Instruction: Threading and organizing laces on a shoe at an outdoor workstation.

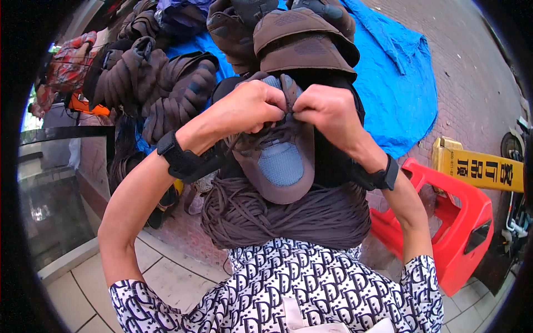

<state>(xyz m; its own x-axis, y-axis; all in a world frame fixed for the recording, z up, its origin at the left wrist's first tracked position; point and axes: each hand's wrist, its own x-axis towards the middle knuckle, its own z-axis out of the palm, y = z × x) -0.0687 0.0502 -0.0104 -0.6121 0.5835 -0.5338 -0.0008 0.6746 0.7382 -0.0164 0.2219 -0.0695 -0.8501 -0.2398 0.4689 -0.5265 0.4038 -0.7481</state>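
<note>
A grey-brown shoe upper (294, 191) with a blue mesh toe rests on my lap, its toe toward me. My left hand (252, 108) is closed in a pinch over its lacing opening. Just opposite, my right hand (332, 114) pinches too, and the fingertips of both nearly meet. They grip a dark shoelace, mostly hidden by the fingers; loose strands of it lie across the upper below my left hand. Between the shoe and my body lies a thick bundle of dark brown laces (288, 216). Each wrist wears a black band.
Stacked brown shoe uppers (305, 50) sit just beyond my hands, on or by a blue tarp (388, 83). More bundled uppers (155, 83) are heaped at the left, near a glass-sided case (61, 188). A red plastic stool (461, 222) and a yellow sign box (480, 166) stand at the right.
</note>
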